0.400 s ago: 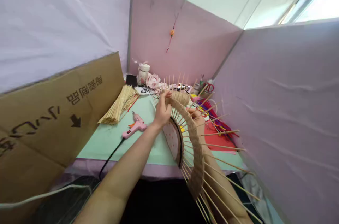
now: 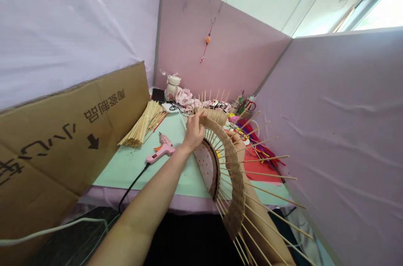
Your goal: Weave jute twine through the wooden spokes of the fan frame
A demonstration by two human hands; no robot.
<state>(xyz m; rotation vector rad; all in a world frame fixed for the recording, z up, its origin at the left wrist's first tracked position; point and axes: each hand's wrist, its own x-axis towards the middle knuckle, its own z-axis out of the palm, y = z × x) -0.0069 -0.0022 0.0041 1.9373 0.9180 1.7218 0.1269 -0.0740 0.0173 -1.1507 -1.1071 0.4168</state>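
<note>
A half-round fan frame (image 2: 235,173) stands on edge in front of me, made of thin sticks radiating through a woven brown twine band. Its inner half-disc (image 2: 206,165) is pale with pink dots and has a dark, brown-edged rim. My left hand (image 2: 194,131) is closed round the upper end of the band, thumb on the near side. Behind the sticks, my right hand (image 2: 236,141) has its fingers pinched together close to the band's outer edge. Sticks and band partly hide it, and what it pinches is unclear. Beyond the frame lies a ball of twine (image 2: 215,117).
A pink glue gun (image 2: 162,148) with a black cord lies left on the green tabletop (image 2: 126,169). Behind it is a bundle of sticks (image 2: 143,125). A cardboard panel (image 2: 72,131) stands at left. Red sheets (image 2: 258,165) and coloured pipe cleaners (image 2: 270,146) lie at right.
The whole view has shifted slightly right and down. Both hands keep nearly the same places on the fan frame, with the right one moving only a little.
</note>
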